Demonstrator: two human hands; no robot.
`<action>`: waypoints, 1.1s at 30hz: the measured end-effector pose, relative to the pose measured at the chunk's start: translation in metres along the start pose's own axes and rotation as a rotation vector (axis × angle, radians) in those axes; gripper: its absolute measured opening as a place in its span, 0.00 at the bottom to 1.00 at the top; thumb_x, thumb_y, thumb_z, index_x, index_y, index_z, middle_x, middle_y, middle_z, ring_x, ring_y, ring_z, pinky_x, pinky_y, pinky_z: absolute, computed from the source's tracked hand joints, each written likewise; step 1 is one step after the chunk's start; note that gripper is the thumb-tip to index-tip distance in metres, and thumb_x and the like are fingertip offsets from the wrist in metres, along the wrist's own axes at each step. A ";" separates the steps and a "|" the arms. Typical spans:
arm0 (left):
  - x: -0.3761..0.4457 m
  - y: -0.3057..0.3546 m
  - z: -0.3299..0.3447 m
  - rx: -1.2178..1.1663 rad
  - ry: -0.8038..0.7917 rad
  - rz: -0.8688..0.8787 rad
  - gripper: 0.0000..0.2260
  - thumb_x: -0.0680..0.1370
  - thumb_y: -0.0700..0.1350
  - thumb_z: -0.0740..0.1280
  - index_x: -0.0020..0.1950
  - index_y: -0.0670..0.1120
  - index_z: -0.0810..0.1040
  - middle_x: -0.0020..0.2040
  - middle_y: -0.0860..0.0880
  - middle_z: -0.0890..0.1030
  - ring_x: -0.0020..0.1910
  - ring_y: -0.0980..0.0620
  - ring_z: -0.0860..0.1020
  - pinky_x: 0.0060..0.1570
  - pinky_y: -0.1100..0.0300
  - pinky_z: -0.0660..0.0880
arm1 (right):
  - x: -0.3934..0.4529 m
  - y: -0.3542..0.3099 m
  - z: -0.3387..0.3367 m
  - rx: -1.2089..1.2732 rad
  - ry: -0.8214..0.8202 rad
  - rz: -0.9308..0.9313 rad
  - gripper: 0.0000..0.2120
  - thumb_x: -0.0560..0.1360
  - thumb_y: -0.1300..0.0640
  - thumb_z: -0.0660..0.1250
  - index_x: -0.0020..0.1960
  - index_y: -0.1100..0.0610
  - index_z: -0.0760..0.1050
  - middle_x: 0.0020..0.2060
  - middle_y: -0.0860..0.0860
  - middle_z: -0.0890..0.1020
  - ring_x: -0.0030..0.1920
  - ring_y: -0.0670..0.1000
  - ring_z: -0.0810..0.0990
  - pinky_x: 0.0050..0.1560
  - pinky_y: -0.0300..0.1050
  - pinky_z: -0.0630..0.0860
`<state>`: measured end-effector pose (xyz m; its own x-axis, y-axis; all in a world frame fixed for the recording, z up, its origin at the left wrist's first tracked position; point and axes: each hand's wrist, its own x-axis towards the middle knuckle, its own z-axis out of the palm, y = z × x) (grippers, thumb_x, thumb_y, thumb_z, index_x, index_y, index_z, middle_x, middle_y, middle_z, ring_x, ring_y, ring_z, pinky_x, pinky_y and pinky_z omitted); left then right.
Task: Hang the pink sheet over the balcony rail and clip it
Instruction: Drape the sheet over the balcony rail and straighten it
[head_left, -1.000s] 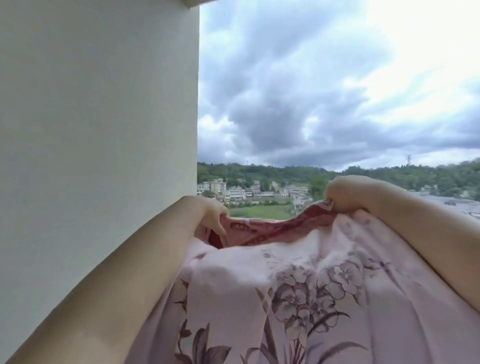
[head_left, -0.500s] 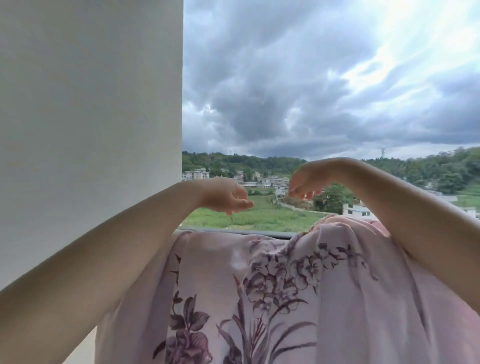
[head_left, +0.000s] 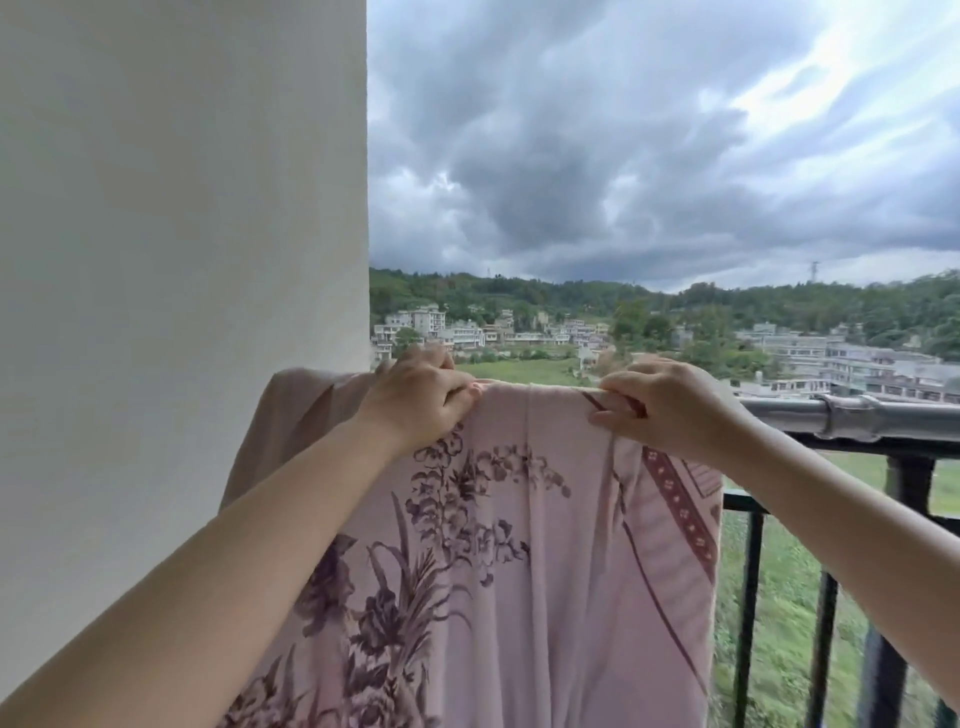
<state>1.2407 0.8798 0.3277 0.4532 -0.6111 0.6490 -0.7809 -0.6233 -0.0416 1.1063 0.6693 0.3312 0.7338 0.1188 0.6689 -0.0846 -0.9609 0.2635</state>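
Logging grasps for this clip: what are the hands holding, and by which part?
Both hold the pink sheet at its top fold along the balcony rail: the left hand near the wall, the right hand towards the sheet's right edge.

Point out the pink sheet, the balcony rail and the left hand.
pink sheet (head_left: 519, 571), head view, on the hanging floral panel.
balcony rail (head_left: 857, 418), head view, on the bare top bar.
left hand (head_left: 421, 405), head view, on its back.
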 end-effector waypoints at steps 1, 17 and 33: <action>-0.003 0.004 0.000 0.045 -0.015 -0.011 0.18 0.76 0.57 0.57 0.63 0.51 0.73 0.56 0.48 0.73 0.60 0.47 0.67 0.59 0.50 0.64 | -0.012 0.003 0.004 -0.049 0.133 0.026 0.19 0.67 0.47 0.70 0.49 0.60 0.78 0.44 0.57 0.83 0.46 0.58 0.80 0.48 0.53 0.78; 0.000 0.028 -0.003 0.504 -0.021 0.103 0.22 0.75 0.64 0.52 0.55 0.51 0.74 0.47 0.45 0.80 0.48 0.47 0.77 0.48 0.55 0.70 | -0.116 -0.015 0.032 0.983 0.265 1.018 0.14 0.76 0.62 0.56 0.38 0.69 0.73 0.30 0.57 0.75 0.31 0.53 0.70 0.30 0.41 0.65; 0.124 0.036 0.020 0.436 0.003 -0.308 0.14 0.78 0.40 0.54 0.56 0.41 0.76 0.56 0.44 0.78 0.56 0.45 0.75 0.58 0.54 0.68 | 0.127 0.144 -0.050 -0.471 -0.117 0.317 0.12 0.75 0.60 0.57 0.54 0.61 0.74 0.50 0.59 0.80 0.51 0.60 0.79 0.48 0.49 0.75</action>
<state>1.2776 0.7717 0.3912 0.6315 -0.3671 0.6830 -0.3606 -0.9188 -0.1605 1.1539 0.5582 0.4893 0.6911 -0.2110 0.6913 -0.5839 -0.7267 0.3619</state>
